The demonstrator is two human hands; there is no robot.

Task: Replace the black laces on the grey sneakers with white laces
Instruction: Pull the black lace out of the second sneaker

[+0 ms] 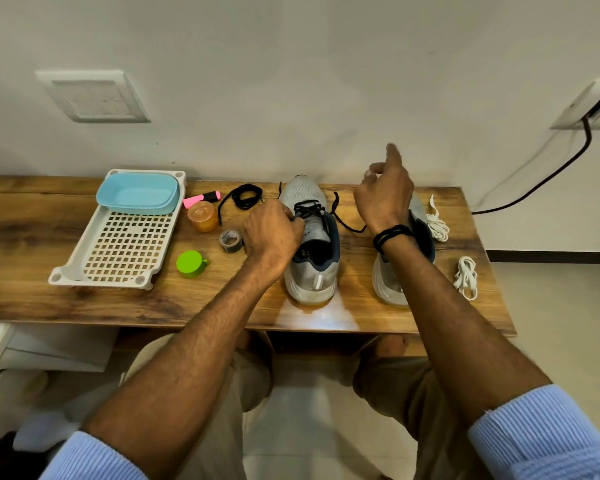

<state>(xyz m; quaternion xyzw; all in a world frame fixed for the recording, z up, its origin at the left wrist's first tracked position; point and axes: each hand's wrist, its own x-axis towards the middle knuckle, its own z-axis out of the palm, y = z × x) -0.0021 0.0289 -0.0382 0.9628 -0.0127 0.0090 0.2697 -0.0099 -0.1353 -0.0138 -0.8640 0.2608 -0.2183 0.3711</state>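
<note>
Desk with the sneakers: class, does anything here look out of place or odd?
Only the black lace lying loose beside the left sneaker, and a wet-looking patch on the desk at its heel.

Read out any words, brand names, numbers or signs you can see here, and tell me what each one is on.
No text here can be read.
Left sneaker: yellow marks on the insole, too blurred to read.
Tape roll: dark patterning, not legible.
Pink highlighter: no readable label.
Wall plate: no marking shows.
</note>
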